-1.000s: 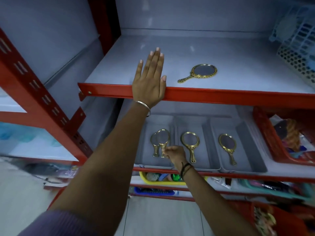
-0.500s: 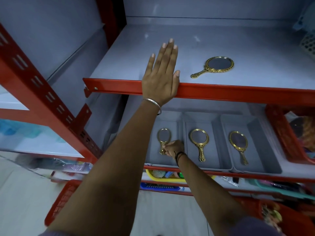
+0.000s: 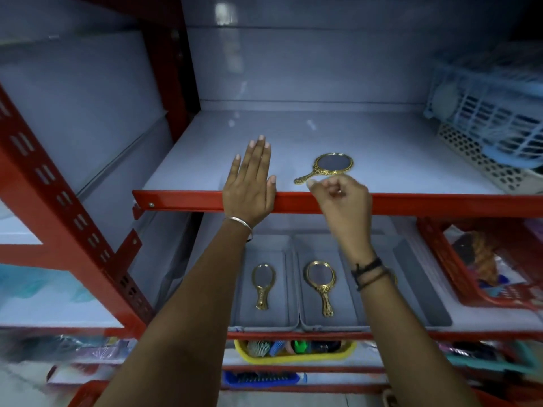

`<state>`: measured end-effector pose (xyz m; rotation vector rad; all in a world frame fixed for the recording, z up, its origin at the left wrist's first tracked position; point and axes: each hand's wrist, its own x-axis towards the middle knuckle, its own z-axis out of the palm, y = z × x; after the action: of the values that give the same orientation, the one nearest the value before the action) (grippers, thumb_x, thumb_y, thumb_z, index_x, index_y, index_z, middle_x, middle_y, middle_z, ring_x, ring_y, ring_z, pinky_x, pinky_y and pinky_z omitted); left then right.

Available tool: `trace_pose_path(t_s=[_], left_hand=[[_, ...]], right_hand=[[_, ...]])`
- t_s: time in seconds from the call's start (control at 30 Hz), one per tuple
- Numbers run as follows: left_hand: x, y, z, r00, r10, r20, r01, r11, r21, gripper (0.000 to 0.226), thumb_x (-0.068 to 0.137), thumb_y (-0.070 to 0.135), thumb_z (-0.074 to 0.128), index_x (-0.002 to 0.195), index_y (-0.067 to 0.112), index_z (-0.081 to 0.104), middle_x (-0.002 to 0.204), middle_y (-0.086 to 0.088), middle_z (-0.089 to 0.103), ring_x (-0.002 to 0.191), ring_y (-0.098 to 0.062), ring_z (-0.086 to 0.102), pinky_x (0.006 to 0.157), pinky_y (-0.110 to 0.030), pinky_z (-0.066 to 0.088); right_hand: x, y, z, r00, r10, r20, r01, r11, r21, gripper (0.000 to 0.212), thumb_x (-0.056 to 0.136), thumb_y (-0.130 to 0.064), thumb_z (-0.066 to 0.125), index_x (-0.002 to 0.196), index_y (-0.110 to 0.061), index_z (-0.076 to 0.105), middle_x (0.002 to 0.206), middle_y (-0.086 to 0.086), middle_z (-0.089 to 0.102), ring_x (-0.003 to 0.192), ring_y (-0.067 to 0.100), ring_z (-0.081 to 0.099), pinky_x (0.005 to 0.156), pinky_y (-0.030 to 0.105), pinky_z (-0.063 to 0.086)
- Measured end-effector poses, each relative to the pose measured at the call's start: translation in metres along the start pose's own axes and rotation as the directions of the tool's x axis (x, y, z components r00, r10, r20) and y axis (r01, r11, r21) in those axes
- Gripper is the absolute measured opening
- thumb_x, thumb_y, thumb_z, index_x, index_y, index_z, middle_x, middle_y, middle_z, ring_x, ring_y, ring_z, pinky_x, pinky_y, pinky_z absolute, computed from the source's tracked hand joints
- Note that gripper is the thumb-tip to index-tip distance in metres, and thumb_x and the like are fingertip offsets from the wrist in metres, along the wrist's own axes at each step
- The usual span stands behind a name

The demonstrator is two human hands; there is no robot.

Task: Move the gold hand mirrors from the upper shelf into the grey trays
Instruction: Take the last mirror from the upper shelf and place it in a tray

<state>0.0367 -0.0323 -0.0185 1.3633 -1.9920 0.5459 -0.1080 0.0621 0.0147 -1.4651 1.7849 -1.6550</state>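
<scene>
Head view: two grey trays [image 3: 289, 289] each hold one gold mirror [image 3: 321, 284].

A blue lattice basket [image 3: 487, 113] sits above a red basket [image 3: 440, 259]; a yellow bin [image 3: 293, 358] holds combs.

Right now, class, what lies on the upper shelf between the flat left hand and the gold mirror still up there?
Only bare grey shelf, in the head view. The left hand lies flat; the mirror lies apart from it.
</scene>
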Motion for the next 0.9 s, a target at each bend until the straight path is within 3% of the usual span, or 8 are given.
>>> trace_pose_path(t_s=[0.1,0.2,0.3,0.4,0.47,0.57,0.63,0.9], left_hand=[[0.0,0.001,-0.005,1.0,-0.007,0.027,0.007,1.0,-0.01,0.058,0.09,0.029,0.027,0.143,0.006,0.029,0.151,-0.009,0.035,0.141,-0.021,0.031,0.114,-0.035,0.016],[-0.001,0.001,-0.005,0.999,-0.018,0.048,0.019,1.0,-0.019,0.059,0.089,0.029,0.028,0.143,0.006,0.03,0.151,-0.009,0.035,0.141,-0.02,0.03,0.114,-0.035,0.016],[-0.001,0.002,-0.005,0.998,-0.019,0.058,0.021,1.0,-0.022,0.059,0.088,0.029,0.028,0.143,0.007,0.031,0.151,-0.008,0.035,0.141,-0.021,0.031,0.114,-0.035,0.017],[0.0,0.001,-0.004,0.998,-0.018,0.057,0.019,1.0,-0.024,0.059,0.088,0.029,0.028,0.143,0.007,0.031,0.151,-0.008,0.036,0.14,-0.021,0.032,0.113,-0.035,0.018],[0.0,0.0,-0.004,0.998,-0.019,0.055,0.02,1.0,-0.024,0.059,0.088,0.029,0.029,0.142,0.007,0.031,0.15,-0.008,0.036,0.14,-0.021,0.033,0.113,-0.035,0.018],[0.0,-0.001,-0.004,0.998,-0.017,0.06,0.019,1.0,-0.025,0.06,0.088,0.03,0.028,0.143,0.007,0.03,0.151,-0.009,0.036,0.14,-0.021,0.032,0.113,-0.034,0.017],[0.0,-0.001,-0.004,0.998,-0.017,0.061,0.019,0.999,-0.028,0.06,0.088,0.03,0.028,0.143,0.007,0.03,0.151,-0.009,0.035,0.14,-0.021,0.031,0.113,-0.034,0.016],[0.0,0.0,-0.002,0.997,-0.032,0.064,0.034,0.999,-0.028,0.06,0.088,0.029,0.029,0.143,0.008,0.029,0.152,-0.008,0.034,0.141,-0.02,0.03,0.113,-0.034,0.018]], right_hand=[[0.038,-0.013,0.011,0.997,0.06,0.051,-0.044,0.961,-0.272,0.037,0.081,-0.049,0.059,0.059,-0.019,0.056,0.051,-0.016,0.047,0.067,0.016,0.059,0.061,0.024,0.039],[0.068,-0.008,0.033,0.975,0.178,0.132,-0.068,0.806,-0.588,0.046,0.084,-0.055,0.052,0.066,-0.014,0.057,0.053,-0.003,0.039,0.08,0.028,0.062,0.062,0.03,0.04],[0.085,-0.004,0.043,0.937,0.299,0.18,-0.08,0.686,-0.723,0.037,0.086,-0.048,0.056,0.083,-0.012,0.056,0.059,0.002,0.037,0.062,0.017,0.048,0.049,0.025,0.034],[0.096,-0.001,0.051,0.907,0.373,0.196,-0.134,0.698,-0.703,0.019,0.087,-0.025,0.061,0.077,-0.011,0.053,0.073,0.005,0.054,0.069,0.02,0.049,0.045,0.023,0.027],[0.102,-0.001,0.052,0.893,0.405,0.198,-0.169,0.708,-0.686,0.007,0.086,-0.013,0.059,0.091,-0.008,0.062,0.076,0.005,0.056,0.073,0.022,0.053,0.053,0.025,0.037],[0.108,0.003,0.05,0.875,0.459,0.155,-0.261,0.716,-0.648,0.034,0.088,-0.012,0.056,0.122,-0.009,0.055,0.114,0.005,0.065,0.11,0.024,0.059,0.087,0.03,0.047],[0.11,0.007,0.049,0.902,0.42,0.103,-0.274,0.738,-0.616,0.036,0.087,-0.009,0.056,0.123,-0.01,0.055,0.126,0.007,0.061,0.117,0.026,0.057,0.093,0.032,0.047],[0.118,0.012,0.044,0.891,0.441,0.104,-0.304,0.752,-0.585,0.03,0.082,-0.009,0.062,0.112,-0.009,0.061,0.11,0.01,0.067,0.102,0.027,0.064,0.08,0.032,0.052]])
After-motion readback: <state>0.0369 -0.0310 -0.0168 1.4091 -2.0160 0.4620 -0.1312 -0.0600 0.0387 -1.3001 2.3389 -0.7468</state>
